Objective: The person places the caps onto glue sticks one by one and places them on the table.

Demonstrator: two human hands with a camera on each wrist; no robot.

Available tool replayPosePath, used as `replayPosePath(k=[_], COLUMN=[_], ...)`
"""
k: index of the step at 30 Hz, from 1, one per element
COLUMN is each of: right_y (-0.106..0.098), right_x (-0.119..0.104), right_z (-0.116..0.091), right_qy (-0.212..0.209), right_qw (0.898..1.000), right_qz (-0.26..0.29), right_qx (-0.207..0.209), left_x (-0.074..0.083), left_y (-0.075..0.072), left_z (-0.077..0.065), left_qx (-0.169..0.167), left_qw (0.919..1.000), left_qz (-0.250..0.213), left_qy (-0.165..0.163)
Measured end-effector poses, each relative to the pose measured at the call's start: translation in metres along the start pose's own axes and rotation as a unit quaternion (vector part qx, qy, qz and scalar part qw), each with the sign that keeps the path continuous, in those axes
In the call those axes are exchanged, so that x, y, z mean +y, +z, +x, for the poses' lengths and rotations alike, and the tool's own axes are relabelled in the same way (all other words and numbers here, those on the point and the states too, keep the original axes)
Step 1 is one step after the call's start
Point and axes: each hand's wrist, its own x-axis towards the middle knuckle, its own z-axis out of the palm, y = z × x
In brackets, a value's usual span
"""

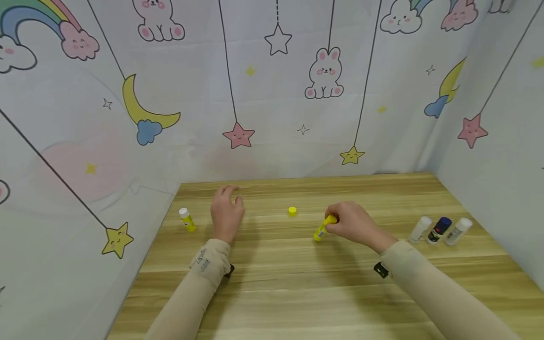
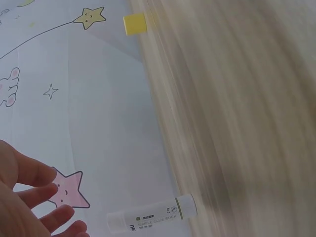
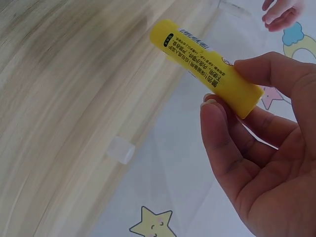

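My right hand (image 1: 350,222) pinches a yellow glue stick (image 3: 205,69) between thumb and fingers at one end. The stick is tilted, its lower end close over the table, and dark printing runs along its barrel. To the left, my left hand (image 1: 227,212) hovers above the table with fingers loosely bent and nothing in them. Nearest to it stands a glue stick (image 1: 187,220) with a white top and a yellow lower part. A small yellow cap (image 1: 292,211) sits on the table between the hands. In the left wrist view, a white-looking glue stick (image 2: 152,214) with printed words appears.
At the right of the wooden table (image 1: 280,288) stand a white glue stick (image 1: 420,229), a dark blue one (image 1: 439,230) and another white one (image 1: 458,231). A small white cylinder (image 3: 121,149) shows in the right wrist view. Patterned cloth (image 1: 280,104) encloses the back and sides.
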Motion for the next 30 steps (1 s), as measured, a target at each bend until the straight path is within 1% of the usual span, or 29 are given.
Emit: replayPosePath(k=[7,10,16,22,26,30], right_y=[-0.006,-0.01,-0.017,-0.023,-0.027,-0.032], right_x=[0.01,0.015,0.024,0.032,0.035,0.039], right_z=[-0.006,-0.01,-0.017,-0.024,-0.027,-0.031], right_qy=[-0.008,-0.005,-0.002,0.005,0.01,0.016], right_qw=[1.0,1.0,0.999,0.998,0.998,0.997], right_qz=[-0.02,-0.026,-0.047,-0.064,-0.068,-0.077], right_qx=[0.001,-0.003,-0.005,-0.01,-0.012,-0.013], left_x=[-0.004,-0.008,-0.016,-0.025,-0.028,-0.031], left_y=[0.0,0.0,-0.001,0.0,0.001,0.004], left_z=[0.007,0.011,0.016,0.018,0.018,0.019], left_qx=[0.001,-0.003,-0.029,-0.05,-0.054,-0.057], left_qw=[0.9996,0.999,0.9948,0.989,0.9867,0.9864], left_qz=[-0.006,-0.002,-0.007,-0.014,-0.019,-0.016], left_qy=[-0.026,-0.045,-0.097,-0.139,-0.152,-0.153])
